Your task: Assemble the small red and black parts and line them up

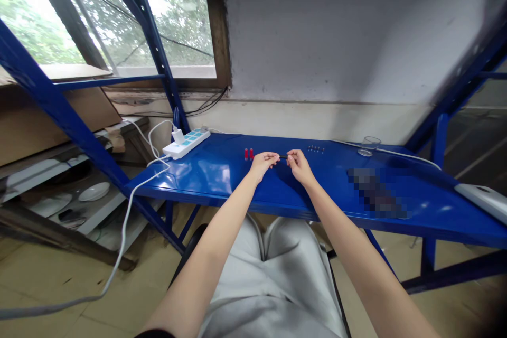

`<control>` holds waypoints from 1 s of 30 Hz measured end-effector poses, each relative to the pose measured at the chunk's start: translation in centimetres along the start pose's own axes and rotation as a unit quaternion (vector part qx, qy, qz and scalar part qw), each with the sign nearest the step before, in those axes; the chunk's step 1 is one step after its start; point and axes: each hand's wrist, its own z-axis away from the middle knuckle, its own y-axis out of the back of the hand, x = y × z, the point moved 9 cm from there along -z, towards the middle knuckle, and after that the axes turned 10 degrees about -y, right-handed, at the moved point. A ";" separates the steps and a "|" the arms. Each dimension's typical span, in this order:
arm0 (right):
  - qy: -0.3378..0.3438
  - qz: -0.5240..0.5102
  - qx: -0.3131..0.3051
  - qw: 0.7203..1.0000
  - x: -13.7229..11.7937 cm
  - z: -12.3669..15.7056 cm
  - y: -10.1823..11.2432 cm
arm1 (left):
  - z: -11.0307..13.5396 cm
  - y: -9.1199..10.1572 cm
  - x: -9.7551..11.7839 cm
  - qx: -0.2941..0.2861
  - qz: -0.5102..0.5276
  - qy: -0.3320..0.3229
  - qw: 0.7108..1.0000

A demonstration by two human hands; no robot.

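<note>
My left hand (262, 163) and my right hand (300, 167) are close together over the blue table (214, 169). Between them runs a short, thin black rod (283, 157), too small to name more exactly. Right fingertips pinch one end, and the left fingers are closed at the other. Just left of my left hand, small red cylinders (249, 154) stand upright on the tabletop; my hand may partly hide another. Beyond my right hand lie several tiny shiny pieces (316, 149) in rows, their kind unclear.
A white power strip (187, 142) with a plug and cable is at the table's left end. Toward the right are a clear round glass container (369, 146), a pixelated dark object (376, 193) and a white device (485, 200). Blue frame posts (439, 142) rise at both ends.
</note>
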 end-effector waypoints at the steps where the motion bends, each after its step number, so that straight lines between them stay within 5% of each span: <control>1: -0.002 0.007 -0.002 1.000 0.1 0.0 -0.1 | -0.1 0.0 0.3 -0.002 -0.004 -0.009 1.000; 7: -0.019 0.124 0.011 0.992 0.4 0.1 -0.4 | -2.3 0.3 3.4 -0.037 -0.168 -0.086 0.981; 13: -0.020 0.181 0.028 0.983 0.8 0.1 0.0 | -5.0 -0.4 4.3 -0.143 -0.449 -0.116 0.874; 18: -0.026 0.198 0.010 0.980 1.0 0.2 -0.3 | -5.0 -0.4 3.4 -0.174 -0.541 -0.084 0.819; 22: -0.029 0.200 0.007 0.979 1.0 0.3 -0.3 | -4.9 -0.5 3.8 -0.161 -0.538 -0.096 0.821; 30: -0.026 0.198 0.011 0.980 0.7 0.3 -0.3 | -5.1 -0.3 4.6 -0.113 -0.439 -0.126 0.882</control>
